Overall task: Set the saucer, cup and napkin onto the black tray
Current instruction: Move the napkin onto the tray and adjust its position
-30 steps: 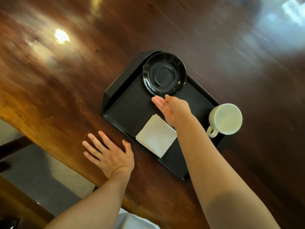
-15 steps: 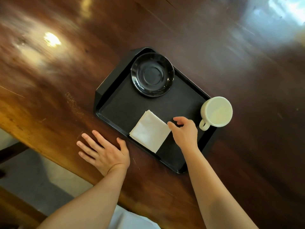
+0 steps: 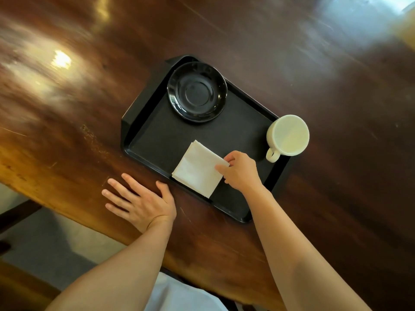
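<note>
L hand (image 3: 140, 202) flat, fingers spread on glossy dark-wood desk (image 3: 336, 75) just beside black tray (image 3: 157, 140), R hand (image 3: 241, 171) pinching napkin (image 3: 198, 168) corner on tray, saucer (image 3: 197, 91) beyond, cup (image 3: 287, 135) w/ handle toward R hand.

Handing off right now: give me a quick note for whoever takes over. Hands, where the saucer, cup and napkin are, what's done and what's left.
Left hand: flat on the wooden table beside the black tray, holding nothing.
Right hand: pinching the right corner of the napkin.
Saucer: on the tray, far corner, empty.
Napkin: on the tray at the near edge.
Cup: upright at the tray's right end, looks to sit over the rim, handle toward the person.
Done: saucer placed, napkin down.
Left: release or straighten the napkin, confirm the cup sits fully on the tray.
</note>
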Motion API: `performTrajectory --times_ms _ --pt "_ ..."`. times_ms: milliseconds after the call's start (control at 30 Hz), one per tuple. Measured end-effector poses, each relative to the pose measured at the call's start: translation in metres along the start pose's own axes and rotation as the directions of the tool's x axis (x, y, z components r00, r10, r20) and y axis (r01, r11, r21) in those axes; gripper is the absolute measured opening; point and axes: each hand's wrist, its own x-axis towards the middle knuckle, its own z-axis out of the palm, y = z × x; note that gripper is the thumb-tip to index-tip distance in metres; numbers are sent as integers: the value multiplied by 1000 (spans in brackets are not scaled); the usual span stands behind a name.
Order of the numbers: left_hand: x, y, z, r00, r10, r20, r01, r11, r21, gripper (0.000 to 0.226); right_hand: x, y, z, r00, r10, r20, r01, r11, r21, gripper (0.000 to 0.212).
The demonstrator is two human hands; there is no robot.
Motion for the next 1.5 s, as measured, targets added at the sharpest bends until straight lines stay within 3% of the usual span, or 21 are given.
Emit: performTrajectory --times_ms 133,233,400,600,933,1200,1500 --pt "0 0 0 1000 1 5 -1 1000 -6 87 3 -1 -9 985 33 167 -32 999 -14 13" --pt "0 -1 0 1000 5 12 -5 1000 -5 87 6 3 -13 967 35 251 -68 990 124 11" --pt "1 -1 0 1000 6 13 -6 1000 -5 87 6 17 -10 978 111 176 -181 874 451 5" --pt "0 -1 1 1000 1 13 -1 1000 -5 88 -4 39 4 968 211 137 -248 706 664 7" --pt "1 -1 2 1000 -3 7 3 1000 1 87 -28 56 34 943 319 99 -286 619 732 9" --pt "1 0 3 1000 3 2 -3 1000 -3 86 -30 56 33 950 298 96 -267 609 747 5" --pt "1 -1 4 1000 9 -7 -9 1000 4 87 -17 45 21 957 276 86 -226 529 818 2"
